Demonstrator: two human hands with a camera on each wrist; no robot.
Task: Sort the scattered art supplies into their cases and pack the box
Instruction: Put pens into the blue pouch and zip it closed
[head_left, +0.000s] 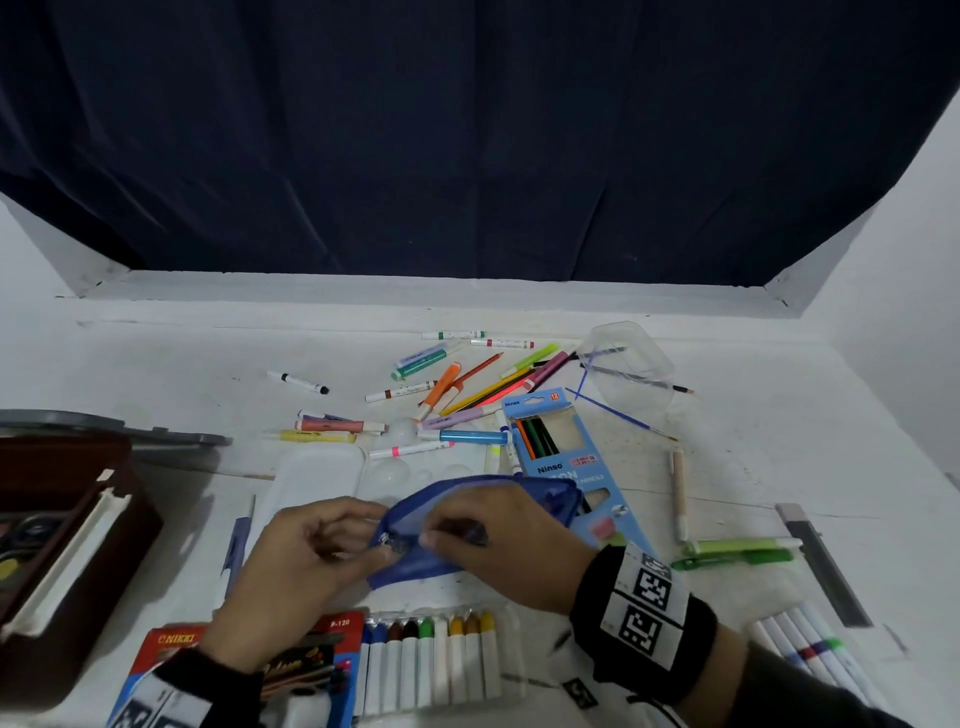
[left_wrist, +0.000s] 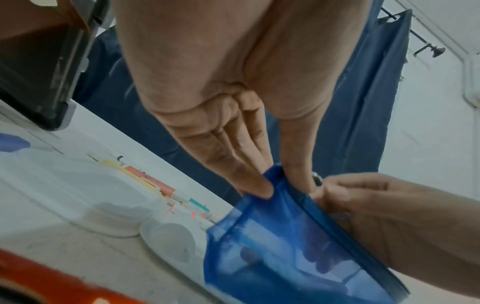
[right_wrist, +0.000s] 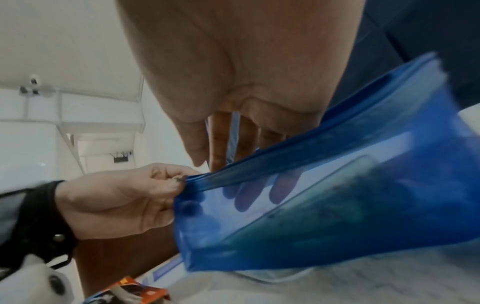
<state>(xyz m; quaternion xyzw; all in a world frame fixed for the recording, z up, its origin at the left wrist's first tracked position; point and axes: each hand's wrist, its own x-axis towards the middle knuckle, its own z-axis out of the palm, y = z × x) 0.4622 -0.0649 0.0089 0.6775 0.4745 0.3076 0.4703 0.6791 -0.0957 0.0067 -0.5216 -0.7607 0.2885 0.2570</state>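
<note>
A translucent blue zip pouch is held just above the table's near middle, over a white palette. My left hand pinches the pouch's left corner by the zip end. My right hand grips the pouch's top edge; in the right wrist view its fingers show through the blue plastic. Scattered markers and pencils lie beyond the pouch. A blue coloured-pencil box lies open to the right of them, partly under the pouch.
A brown box stands at the left edge. Near me lie a crayon tray and a red pastel box. A clear tub with brushes is at the back right; green markers and white markers lie right.
</note>
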